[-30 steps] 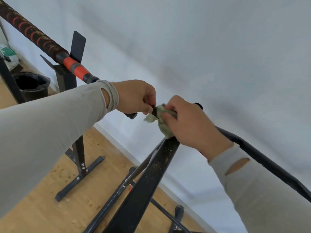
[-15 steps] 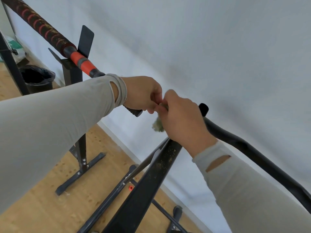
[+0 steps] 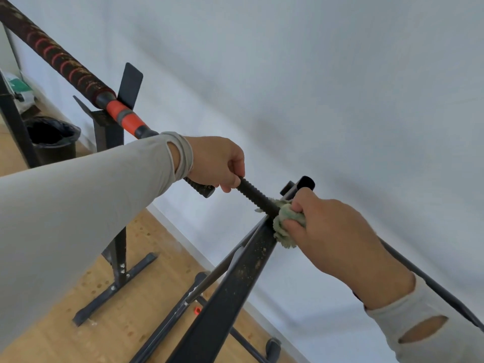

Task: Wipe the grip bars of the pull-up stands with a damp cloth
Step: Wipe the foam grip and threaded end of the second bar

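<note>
Holding the grip bar (image 3: pixel 255 195) steady in my left hand (image 3: pixel 216 163), I pinch the damp cloth (image 3: pixel 286 226) around its inner end with my right hand (image 3: pixel 337 231). Its long axis runs up-left from cloth toward left hand, so I judge the wipe goes that way.

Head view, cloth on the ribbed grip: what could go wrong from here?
The left hand covers one end of the ribbed grip, so that stretch may go unwiped. The cloth, bunched in the right hand, seems to touch only the bar's frame end. The speckled upright below could dirty its hanging edge.
</note>
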`<state>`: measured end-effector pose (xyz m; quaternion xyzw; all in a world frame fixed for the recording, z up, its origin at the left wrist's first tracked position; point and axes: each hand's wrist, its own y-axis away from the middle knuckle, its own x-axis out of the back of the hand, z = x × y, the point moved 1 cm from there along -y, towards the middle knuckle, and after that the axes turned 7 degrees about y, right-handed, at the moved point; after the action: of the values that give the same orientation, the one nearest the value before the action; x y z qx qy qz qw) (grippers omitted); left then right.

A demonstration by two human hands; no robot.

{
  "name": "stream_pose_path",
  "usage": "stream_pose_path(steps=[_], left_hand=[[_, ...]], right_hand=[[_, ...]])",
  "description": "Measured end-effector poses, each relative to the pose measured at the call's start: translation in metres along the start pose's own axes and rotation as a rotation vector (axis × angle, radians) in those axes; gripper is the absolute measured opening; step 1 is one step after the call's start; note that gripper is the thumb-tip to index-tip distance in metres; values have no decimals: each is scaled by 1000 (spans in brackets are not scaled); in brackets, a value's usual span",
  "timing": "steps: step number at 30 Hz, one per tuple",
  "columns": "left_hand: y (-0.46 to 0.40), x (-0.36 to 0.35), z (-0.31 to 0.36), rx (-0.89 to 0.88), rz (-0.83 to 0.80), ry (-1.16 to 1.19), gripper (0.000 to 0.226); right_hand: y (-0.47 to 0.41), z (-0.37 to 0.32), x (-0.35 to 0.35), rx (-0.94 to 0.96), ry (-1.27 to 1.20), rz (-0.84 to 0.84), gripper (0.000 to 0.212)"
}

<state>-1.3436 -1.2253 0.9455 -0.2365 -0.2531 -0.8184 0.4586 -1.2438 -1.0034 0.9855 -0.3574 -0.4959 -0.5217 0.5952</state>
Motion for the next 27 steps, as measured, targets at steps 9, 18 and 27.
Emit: stream_pose_path(steps=[9,18,27], left_hand=[[-5,2,3,22,-51,-5,11],[-6,7,4,68,-78,55,12],[-4,8,5,39,-70,-36,9]], right_hand=[[-40,-51,-16,142,5,339,26],[-32,-41,-29,172,53,464,28],[-22,-41,-6,98,180,335,25]])
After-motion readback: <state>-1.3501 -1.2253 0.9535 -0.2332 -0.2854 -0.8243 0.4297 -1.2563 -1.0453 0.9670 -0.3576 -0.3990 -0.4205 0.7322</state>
